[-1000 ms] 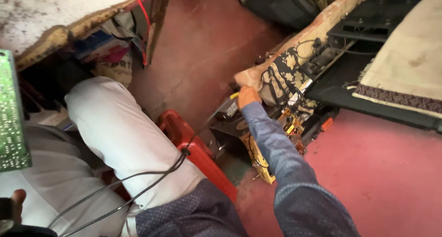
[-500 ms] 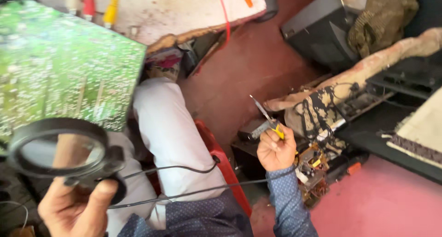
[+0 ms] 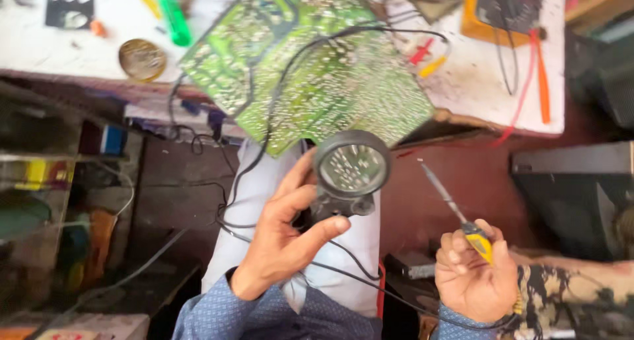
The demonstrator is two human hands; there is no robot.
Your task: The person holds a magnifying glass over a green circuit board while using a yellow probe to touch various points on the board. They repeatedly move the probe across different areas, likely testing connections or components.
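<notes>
Just below the circuit board (image 3: 310,69), left hand (image 3: 284,241) grips a round black magnifier (image 3: 350,171) by its base — thumb on the near side, fingers wrapped behind, lens facing up at the camera. Board lies up and slightly left of that hand, green solder side showing, tilted, its lower edge overhanging the white bench (image 3: 462,96) and nearly touching the lens rim. Black cable (image 3: 264,148) runs across the board and down past the left wrist.

Right hand (image 3: 472,274) sits right of and below the board, clenched around a yellow-handled soldering iron (image 3: 456,211) — long axis points up-left toward the board's lower right corner, tip well short of it. Left hand is the nearer one.
</notes>
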